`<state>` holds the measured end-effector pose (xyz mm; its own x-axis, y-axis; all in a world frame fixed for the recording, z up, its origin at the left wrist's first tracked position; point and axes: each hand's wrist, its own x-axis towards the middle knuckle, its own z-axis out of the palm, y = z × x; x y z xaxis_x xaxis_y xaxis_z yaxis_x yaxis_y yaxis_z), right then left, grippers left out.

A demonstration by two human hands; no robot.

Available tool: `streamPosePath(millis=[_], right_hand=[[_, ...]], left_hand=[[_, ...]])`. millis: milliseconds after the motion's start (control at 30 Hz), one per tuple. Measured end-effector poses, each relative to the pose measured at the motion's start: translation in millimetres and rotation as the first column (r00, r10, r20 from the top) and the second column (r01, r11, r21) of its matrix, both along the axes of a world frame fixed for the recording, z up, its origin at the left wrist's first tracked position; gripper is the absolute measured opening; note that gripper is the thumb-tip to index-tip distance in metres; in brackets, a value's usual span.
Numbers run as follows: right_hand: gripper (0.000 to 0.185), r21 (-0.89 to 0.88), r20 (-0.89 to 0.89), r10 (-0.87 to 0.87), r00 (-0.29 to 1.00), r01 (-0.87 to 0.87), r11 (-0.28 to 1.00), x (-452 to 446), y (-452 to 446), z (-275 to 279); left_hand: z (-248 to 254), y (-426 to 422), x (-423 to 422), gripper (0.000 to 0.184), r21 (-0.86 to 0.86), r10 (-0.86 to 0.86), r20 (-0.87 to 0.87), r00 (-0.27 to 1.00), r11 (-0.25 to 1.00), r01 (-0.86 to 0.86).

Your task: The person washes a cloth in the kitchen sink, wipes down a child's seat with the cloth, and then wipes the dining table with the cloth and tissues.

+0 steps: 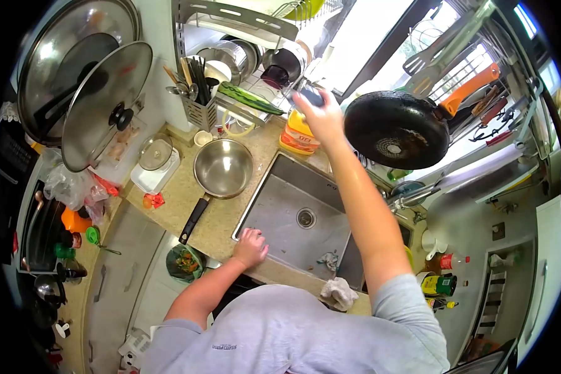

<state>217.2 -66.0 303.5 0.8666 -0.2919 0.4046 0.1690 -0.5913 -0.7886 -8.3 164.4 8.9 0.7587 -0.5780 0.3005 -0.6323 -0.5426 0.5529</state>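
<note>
A crumpled pale cloth (338, 293) is laid on the near edge of the bench (177, 196), right of its middle, and below that edge, to the left, a lined bin (185, 263) is seen with scraps in it. The left hand (249, 249) is set at the near left corner of the sink (274, 215), its fingers bent at the rim; whether the rim is gripped cannot be told. Inside the sink, a small wet scrap (328, 260) is left near the near right corner, and the drain (306, 218) is set further back. To the left of the sink a steel pot (223, 168) is placed on the bench, its black handle (195, 219) pointed at the near edge; further left a white tray (153, 176) is topped by a glass lid (155, 151). Just behind the sink's far edge a yellow bottle (299, 137) is stood. Beyond it the right hand (321, 114) is reached out, closed around a dark object (312, 96) too blurred to be named. To its left a long green cucumber (249, 98) is laid beside a cutlery holder (199, 114). Right of the outstretched arm a black frying pan (396, 129) is seen with its base exposed.
</note>
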Motion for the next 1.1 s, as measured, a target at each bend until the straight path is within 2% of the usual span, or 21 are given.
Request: streamPosePath(millis=[33,100,167,267,300,333,400,467,533,567,600,633,667,733,800,867,900,967,1033,1067,1100], right_hand=[[0.083,-0.087,-0.105,-0.108,0.989,0.099,0.991,8.6,24.0,24.2],[0.088,-0.038,-0.203,-0.092,0.975,0.086,0.996,49.1,46.9,27.7],[0.089,-0.222,-0.257,-0.168,0.952,0.111,0.969,66.2,69.3,36.0],[0.088,-0.313,-0.26,-0.223,0.939,0.137,0.94,84.2,78.1,17.1],[0.087,-0.312,-0.169,-0.185,0.968,0.125,0.942,73.5,77.0,14.9],[0.082,-0.324,0.024,-0.177,0.984,0.175,0.93,59.5,74.6,3.3],[0.064,-0.33,0.275,-0.019,0.961,0.113,0.937,-0.8,61.3,-7.1],[0.042,-0.332,0.25,0.215,0.944,-0.125,0.935,-79.2,36.6,-28.5],[0.035,-0.381,0.061,0.357,0.932,-0.309,0.872,-146.9,-8.2,-77.8],[0.034,-0.37,-0.198,0.271,0.942,-0.327,0.869,-181.1,-36.4,-111.1],[0.033,-0.345,-0.448,0.173,0.877,-0.348,0.872,-221.8,-66.9,-145.8],[0.034,-0.32,-0.686,0.048,0.726,-0.36,0.876,-254.0,-105.5,-177.8],[0.034,-0.28,-0.859,-0.059,0.508,-0.37,0.886,-282.4,-146.5,-210.7],[0.036,-0.242,-0.911,-0.211,0.353,-0.046,0.969,-338.1,-217.8,-277.0],[0.033,-0.321,-0.851,-0.367,0.376,0.18,0.93,-376.3,-255.4,-325.9],[0.035,-0.329,-0.855,-0.367,0.367,0.164,0.93,-384.0,-252.3,-345.7],[0.036,-0.247,-0.884,-0.272,0.38,0.114,0.962,-387.5,-245.8,-356.0],[0.038,-0.139,-0.902,-0.154,0.403,0.065,0.988,-384.1,-232.5,-388.6],[0.036,-0.309,-0.893,-0.218,0.393,-0.185,0.933,-389.1,-222.1,-425.7],[0.036,-0.297,-0.895,-0.205,0.397,-0.184,0.937,-384.1,-220.6,-439.2],[0.031,-0.279,-0.935,-0.204,0.292,-0.245,0.928,-383.7,-220.4,-446.7]], left_hand=[[-49.7,-8.3,4.0,0.023,0.088,-0.014,-0.045,0.999,0.996,0.018],[-15.2,-1.6,0.2,0.024,0.056,-0.003,-0.042,0.999,0.998,0.005],[7.0,-0.3,0.9,0.025,0.038,0.011,-0.055,0.998,0.999,-0.009],[-48.9,-8.2,0.4,0.027,0.186,-0.003,-0.021,1.0,0.982,0.006],[-55.2,-6.1,-4.7,0.027,0.169,-0.009,-0.058,0.998,0.985,0.019],[-59.7,-9.4,1.7,0.027,0.146,-0.014,-0.081,0.997,0.989,0.026],[-70.1,-13.2,2.6,0.027,0.111,0.006,-0.133,0.991,0.994,0.008],[-80.1,-11.8,0.2,0.025,0.096,-0.019,-0.051,0.999,0.995,0.024],[-4.7,-9.7,9.0,0.023,0.139,0.004,-0.048,0.999,0.99,0.003],[0.6,-12.3,9.0,0.022,0.16,0.007,-0.038,0.999,0.987,-0.001],[1.3,-13.4,4.0,0.021,0.179,0.011,-0.032,0.999,0.984,-0.005],[3.4,-15.1,5.3,0.021,0.158,-0.007,-0.021,1.0,0.987,0.01],[4.9,-16.1,7.8,0.02,0.143,-0.016,-0.005,1.0,0.99,0.017],[2.9,-17.9,3.9,0.019,0.164,-0.038,-0.012,0.999,0.986,0.039],[1.9,-22.9,2.6,0.019,0.197,-0.059,-0.017,0.998,0.979,0.061],[1.7,-24.2,6.3,0.019,0.244,-0.035,-0.032,0.999,0.969,0.042],[-43.5,-9.7,3.5,0.018,0.227,-0.079,-0.017,0.997,0.97,0.08],[-39.8,-11.7,4.4,0.018,0.25,-0.077,-0.013,0.997,0.965,0.078],[-24.3,-16.7,1.6,0.017,0.26,-0.043,-0.049,0.998,0.964,0.054],[-22.0,-18.1,4.6,0.017,0.274,-0.042,-0.045,0.998,0.96,0.053],[-21.0,-17.4,0.9,0.016,0.269,-0.033,-0.068,0.997,0.962,0.051]])
